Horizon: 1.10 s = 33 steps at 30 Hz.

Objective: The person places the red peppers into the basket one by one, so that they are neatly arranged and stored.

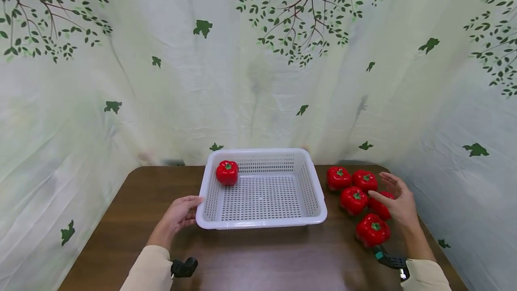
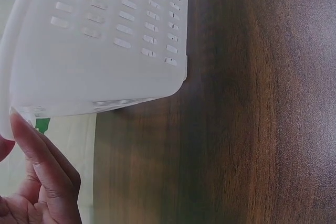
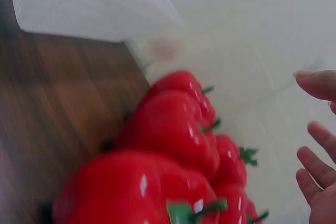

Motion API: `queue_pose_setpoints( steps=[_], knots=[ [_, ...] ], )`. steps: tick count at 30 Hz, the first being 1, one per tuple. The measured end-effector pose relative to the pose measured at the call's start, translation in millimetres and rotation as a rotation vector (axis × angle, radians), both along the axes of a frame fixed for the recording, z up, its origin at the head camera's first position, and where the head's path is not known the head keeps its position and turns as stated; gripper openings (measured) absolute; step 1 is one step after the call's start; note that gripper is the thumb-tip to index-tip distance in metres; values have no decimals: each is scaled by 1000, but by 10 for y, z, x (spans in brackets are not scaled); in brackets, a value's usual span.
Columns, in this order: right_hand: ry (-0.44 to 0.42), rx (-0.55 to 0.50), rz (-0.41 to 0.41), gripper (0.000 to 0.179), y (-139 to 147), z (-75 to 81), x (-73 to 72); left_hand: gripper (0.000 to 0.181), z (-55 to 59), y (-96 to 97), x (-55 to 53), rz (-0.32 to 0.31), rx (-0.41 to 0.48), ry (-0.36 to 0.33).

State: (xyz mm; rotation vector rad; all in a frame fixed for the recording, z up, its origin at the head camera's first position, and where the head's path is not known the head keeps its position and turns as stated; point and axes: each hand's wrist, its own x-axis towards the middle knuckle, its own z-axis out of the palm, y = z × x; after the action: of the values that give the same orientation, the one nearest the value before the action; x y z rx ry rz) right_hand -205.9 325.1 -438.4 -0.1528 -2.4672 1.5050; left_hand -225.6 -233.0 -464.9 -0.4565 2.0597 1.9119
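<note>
A white plastic basket (image 1: 262, 227) with slotted walls stands at the middle of the table. My left hand (image 1: 181, 213) pinches its rim at the left side, with a fingertip (image 2: 23, 129) against the wall in the left wrist view. Inside the basket, one red bell pepper (image 1: 227, 173) sits in the far left corner. To the right of the basket, several red bell peppers (image 1: 353, 200) are grouped on the table. Over the rightmost pepper (image 1: 378, 208) hovers my right hand (image 1: 400, 199), thumb and fingers spread apart, holding nothing.
The brown wooden table (image 1: 250, 259) ends at a pale curtain (image 1: 250, 80) printed with leaves, which hangs behind and on both sides. The nearest pepper (image 1: 372, 230) lies close to the black wrist mount (image 1: 389, 259) on my right arm.
</note>
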Motion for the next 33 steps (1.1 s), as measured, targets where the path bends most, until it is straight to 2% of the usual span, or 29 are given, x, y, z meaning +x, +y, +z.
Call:
queue_pose_setpoints(
  steps=[6, 10, 15, 18, 23, 33],
  knots=[
    [-50, -7, -27, 76, 202, -105, 58, 45, 6, -14, -1, -17, 19, 1],
    [-108, -2, -60, 79, 271, -186, 48, 44, 12, -38, 10, -21, 22, 7],
    [-177, 2, -57, 85, 352, -260, 15, 46, 3, -51, 14, -12, 12, 3],
    [-226, -1, -32, 91, 399, -299, 1, 41, -14, -55, 11, -14, 30, 8],
    [-289, 23, -35, 98, 436, -393, -23, 29, -28, -52, 6, -6, 52, 11],
    [-351, 28, -70, 95, 483, -542, -25, 45, -6, -22, -13, -17, 32, 8]
  ],
)
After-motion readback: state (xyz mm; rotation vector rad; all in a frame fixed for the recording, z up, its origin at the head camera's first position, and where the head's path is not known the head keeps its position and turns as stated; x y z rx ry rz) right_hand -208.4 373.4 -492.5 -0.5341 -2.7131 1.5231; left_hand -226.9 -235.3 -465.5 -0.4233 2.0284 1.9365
